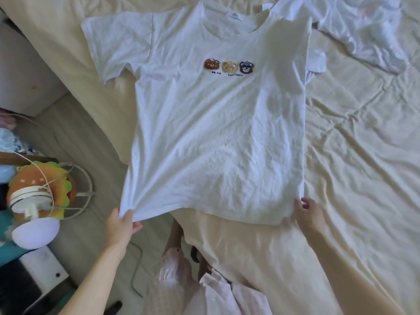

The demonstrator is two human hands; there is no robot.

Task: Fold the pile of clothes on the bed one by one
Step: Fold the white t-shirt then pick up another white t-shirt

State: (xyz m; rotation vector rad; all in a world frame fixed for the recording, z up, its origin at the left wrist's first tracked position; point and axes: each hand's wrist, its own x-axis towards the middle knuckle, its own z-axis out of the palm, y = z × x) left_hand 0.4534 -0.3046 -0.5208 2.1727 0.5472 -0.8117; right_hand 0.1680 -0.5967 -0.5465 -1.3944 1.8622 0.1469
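My left hand [121,226] pinches the near left hem corner of the white T-shirt [213,123], thumb and fingers closed on the cloth, which bunches and pulls taut at that point. My right hand [306,212] sits at the near right hem corner, fingers curled at the edge of the fabric; I cannot tell whether it actually grips the cloth or only touches it.

The T-shirt lies front up on the bed [352,155], three bear faces [228,67] showing on the chest. Its long axis runs away from me: hem nearest, collar farthest. The left sleeve spreads flat; the right sleeve is tucked under the body. Both hands are at the hem end, one at each corner. Beyond the T-shirt's right shoulder lies another crumpled white garment [368,32].
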